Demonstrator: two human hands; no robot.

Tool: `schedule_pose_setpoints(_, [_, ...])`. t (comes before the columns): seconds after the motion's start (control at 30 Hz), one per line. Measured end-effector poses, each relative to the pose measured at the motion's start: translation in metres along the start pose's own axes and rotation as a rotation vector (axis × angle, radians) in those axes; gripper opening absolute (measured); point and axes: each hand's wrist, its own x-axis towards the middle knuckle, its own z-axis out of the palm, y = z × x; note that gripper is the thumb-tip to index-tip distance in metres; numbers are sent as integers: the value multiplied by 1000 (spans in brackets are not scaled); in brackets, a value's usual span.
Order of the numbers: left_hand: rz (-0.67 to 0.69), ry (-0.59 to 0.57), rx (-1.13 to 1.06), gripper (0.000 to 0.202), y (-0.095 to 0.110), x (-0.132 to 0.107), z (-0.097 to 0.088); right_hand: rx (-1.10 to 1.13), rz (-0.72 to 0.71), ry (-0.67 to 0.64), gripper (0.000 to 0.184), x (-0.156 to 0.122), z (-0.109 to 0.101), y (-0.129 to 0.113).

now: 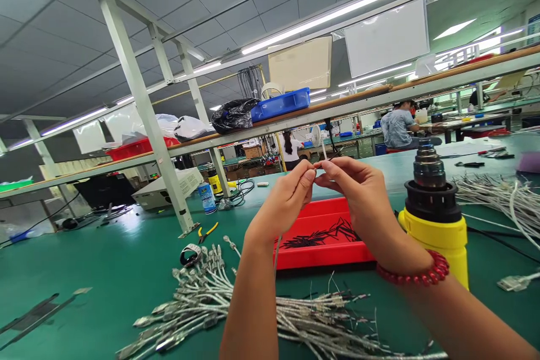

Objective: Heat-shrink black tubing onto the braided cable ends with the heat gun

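Note:
My left hand (291,194) is closed in a pinch on a thin grey cable (277,256), which hangs down past the wrist. Close against it, my right hand (358,185), with a red bead bracelet at the wrist, pinches at the cable's end. What lies between the right fingertips is too small to make out. Below both hands sits a red tray (324,260) with short black tubes (314,238) in it. A bundle of white cables (215,292) with metal plugs and bare wire ends spreads across the green table in front of the tray.
A yellow heat gun (436,230) stands nozzle up beside my right forearm. More white cables (502,197) lie at the right. Yellow-handled pliers (208,232), a watch (190,255) and a blue can (206,198) are left of the tray. A shelf with a blue bin (282,104) crosses behind.

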Motion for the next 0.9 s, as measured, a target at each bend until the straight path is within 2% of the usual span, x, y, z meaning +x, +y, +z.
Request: schedule_pose_setpoints(0.9, [-5, 9, -6, 32, 4, -2, -1, -21, -8, 10, 22, -2, 3, -2])
